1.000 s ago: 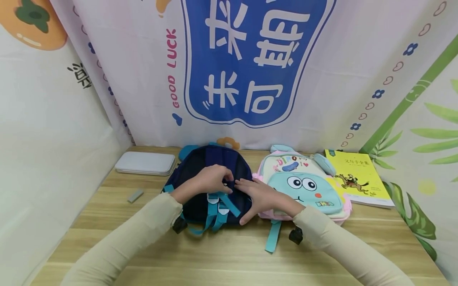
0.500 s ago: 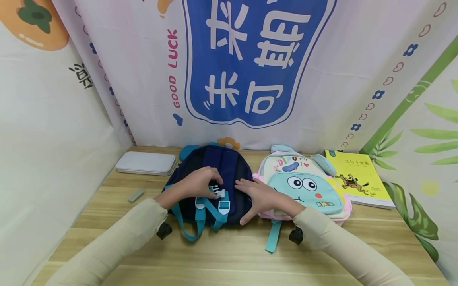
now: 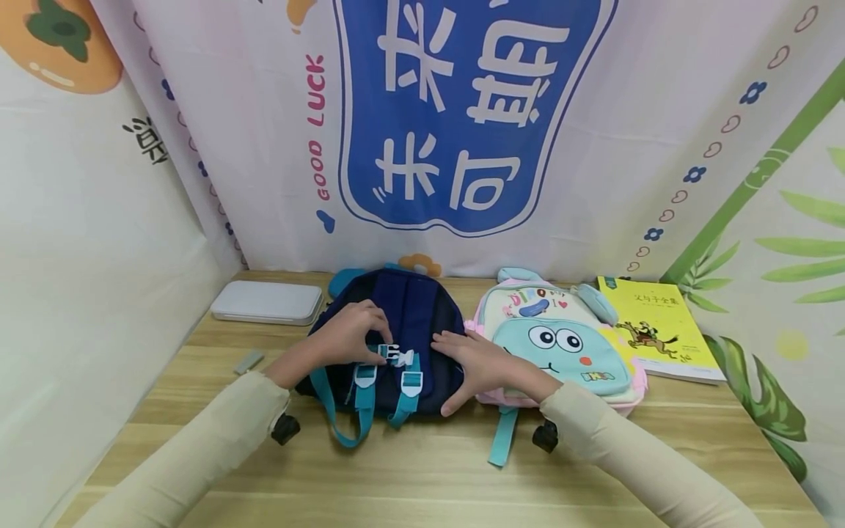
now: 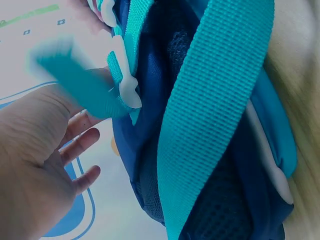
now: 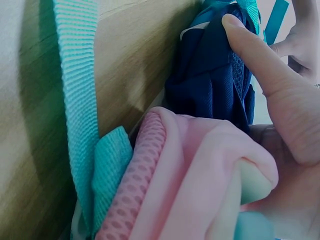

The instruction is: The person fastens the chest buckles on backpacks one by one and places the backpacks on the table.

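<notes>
A navy backpack (image 3: 412,293) lies on the table with its strap side up. Two teal straps (image 3: 365,411) with white adjusters loop over its lower part. Near their upper ends is a white side-release buckle (image 3: 401,358), its two halves lined up. My left hand (image 3: 350,334) pinches the buckle's left end between thumb and forefinger; in the left wrist view its other fingers (image 4: 82,145) are loose beside a teal strap end (image 4: 80,82). My right hand (image 3: 482,361) rests on the backpack's right edge, fingers spread, with the thumb (image 5: 250,42) against the navy fabric.
A pink and cream backpack (image 3: 564,352) with a cartoon face lies right beside the navy one, partly under my right wrist. Behind it is a yellow book (image 3: 660,323). A white case (image 3: 267,301) and a small grey block (image 3: 249,362) lie at the left. A printed curtain closes off the back.
My left hand has moved left and slightly down, bringing the buckle and straps with it from the middle of the backpack. The buckle now shows more plainly. My right hand stays in place.
</notes>
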A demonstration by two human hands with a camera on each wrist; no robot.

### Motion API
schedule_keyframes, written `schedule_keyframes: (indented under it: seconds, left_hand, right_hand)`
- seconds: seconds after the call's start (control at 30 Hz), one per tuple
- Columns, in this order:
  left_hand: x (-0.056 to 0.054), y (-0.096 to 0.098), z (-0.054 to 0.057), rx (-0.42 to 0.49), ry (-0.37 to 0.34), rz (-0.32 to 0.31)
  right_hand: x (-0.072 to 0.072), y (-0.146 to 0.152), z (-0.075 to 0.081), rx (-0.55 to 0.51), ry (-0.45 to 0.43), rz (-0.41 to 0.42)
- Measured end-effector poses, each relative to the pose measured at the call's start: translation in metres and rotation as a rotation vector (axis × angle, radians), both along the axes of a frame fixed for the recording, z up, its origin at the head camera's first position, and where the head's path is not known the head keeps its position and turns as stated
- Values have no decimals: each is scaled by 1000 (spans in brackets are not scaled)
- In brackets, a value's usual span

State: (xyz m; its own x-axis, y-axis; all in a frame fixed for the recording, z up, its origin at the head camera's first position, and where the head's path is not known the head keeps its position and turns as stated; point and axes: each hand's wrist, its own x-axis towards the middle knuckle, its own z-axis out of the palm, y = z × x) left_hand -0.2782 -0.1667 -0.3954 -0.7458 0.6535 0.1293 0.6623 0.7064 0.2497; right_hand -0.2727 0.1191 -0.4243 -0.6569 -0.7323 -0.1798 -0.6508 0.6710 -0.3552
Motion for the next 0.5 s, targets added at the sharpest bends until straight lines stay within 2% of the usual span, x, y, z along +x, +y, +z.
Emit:
schedule_keyframes:
  seconds: [0.23,0.5]
  left_hand:
    - [2,-2,-2,-17,45,-18]
    - [0,-5,-5,11,72,-15]
  right_hand:
    - [1,1,0,1,-5,-4]
    - [-1,3,-5,-36,-16,15]
